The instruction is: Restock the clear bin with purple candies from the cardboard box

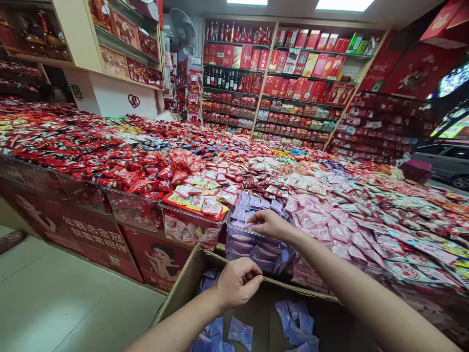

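My right hand (pixel 270 225) reaches over the front rim of a clear plastic bin (pixel 242 233) of small purple packets (pixel 252 202). Its fingers are loosely bent and a little apart at the near packets, with nothing visibly gripped. My left hand (pixel 240 283) is curled closed above the near side of an open cardboard box (pixel 190 278), by the box's far edge. What its fingers hold, if anything, is hidden. Inside the box lie loose purple packets (pixel 298 322), some beneath my left forearm. A single purple packet (pixel 241 333) rests apart on the box bottom.
Left of the purple bin is a bin of yellow and white packets (pixel 200 193); pink packets (pixel 330 222) heap up to its right. Red packets (pixel 135 168) spread further left. Shelves with bottles and red boxes (pixel 252 58) line the back wall. Tiled floor (pixel 73 298) shows at lower left.
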Motion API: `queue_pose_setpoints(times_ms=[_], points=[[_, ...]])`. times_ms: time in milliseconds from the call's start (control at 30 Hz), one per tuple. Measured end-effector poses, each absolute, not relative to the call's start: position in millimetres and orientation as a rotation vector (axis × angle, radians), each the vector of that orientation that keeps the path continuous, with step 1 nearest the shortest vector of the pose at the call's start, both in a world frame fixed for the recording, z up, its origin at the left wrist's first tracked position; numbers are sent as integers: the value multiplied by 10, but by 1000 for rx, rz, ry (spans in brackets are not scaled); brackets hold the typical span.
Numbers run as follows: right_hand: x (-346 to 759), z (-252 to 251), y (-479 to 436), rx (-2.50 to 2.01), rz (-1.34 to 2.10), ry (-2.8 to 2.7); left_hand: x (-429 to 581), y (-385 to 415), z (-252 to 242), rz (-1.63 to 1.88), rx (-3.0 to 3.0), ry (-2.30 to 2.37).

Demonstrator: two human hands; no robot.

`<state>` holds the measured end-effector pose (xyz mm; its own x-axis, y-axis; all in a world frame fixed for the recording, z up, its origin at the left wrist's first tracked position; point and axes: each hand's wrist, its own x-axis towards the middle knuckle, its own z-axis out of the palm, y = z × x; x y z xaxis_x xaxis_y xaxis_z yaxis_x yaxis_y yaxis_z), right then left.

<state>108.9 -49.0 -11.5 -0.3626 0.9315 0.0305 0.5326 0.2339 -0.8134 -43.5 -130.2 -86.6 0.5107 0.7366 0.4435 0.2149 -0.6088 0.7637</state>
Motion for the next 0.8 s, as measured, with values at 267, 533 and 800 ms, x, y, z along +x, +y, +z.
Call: queue_pose_setpoints(times_ms=[267,533,800], points=[[1113,-125,-470,-1288,1059,-2034,-370,-1292,-893,1030,2111,789],[1132,-151,-448,-1283,1038,-2065,-343,-1290,-948,990,2126,766],[1217,248,-1147,-1205,557,-1937,-363,-1282,-959,993,2118,741]])
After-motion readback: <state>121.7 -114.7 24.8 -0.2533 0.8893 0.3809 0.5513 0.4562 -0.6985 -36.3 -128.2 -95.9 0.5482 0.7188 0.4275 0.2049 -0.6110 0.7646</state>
